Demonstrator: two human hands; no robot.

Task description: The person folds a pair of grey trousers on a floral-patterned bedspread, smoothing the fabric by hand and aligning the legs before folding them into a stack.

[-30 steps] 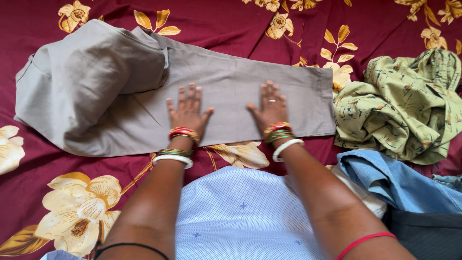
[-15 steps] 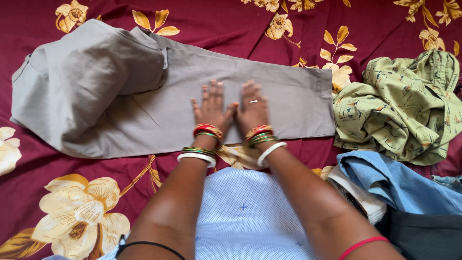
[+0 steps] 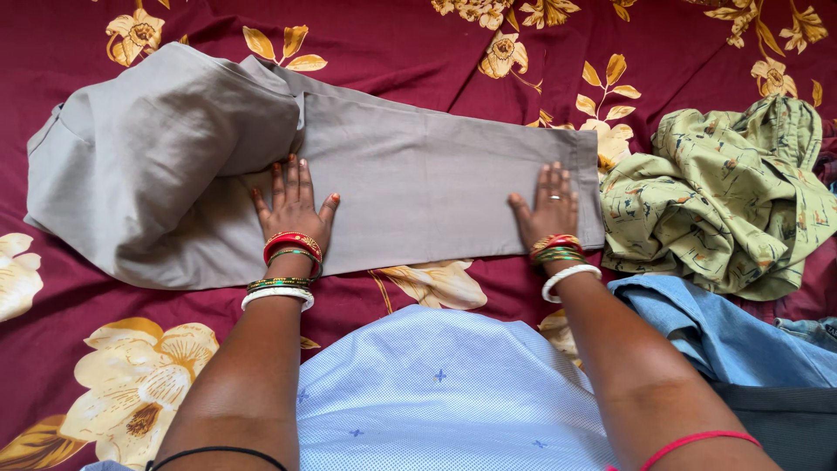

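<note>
Grey trousers [image 3: 410,179] lie stretched across a maroon bedsheet [image 3: 392,35] with yellow flowers. The trousers' left part is folded over in a rumpled bulge [image 3: 157,148]. My left hand [image 3: 292,208] lies flat on the cloth beside that bulge, fingers spread. My right hand [image 3: 547,206], wearing a ring, presses flat near the trousers' right hem. Both wrists carry red, green and white bangles. Neither hand grips anything.
A crumpled olive-green patterned shirt [image 3: 724,196] lies to the right of the trousers. Below it sits blue cloth [image 3: 724,331] and a dark garment [image 3: 785,423]. A light blue dotted garment [image 3: 445,392] fills the bottom middle, between my arms.
My hands were together at the middle of the trousers half a second ago. They have slid apart, the left hand toward the folded bulge and the right hand toward the hem.
</note>
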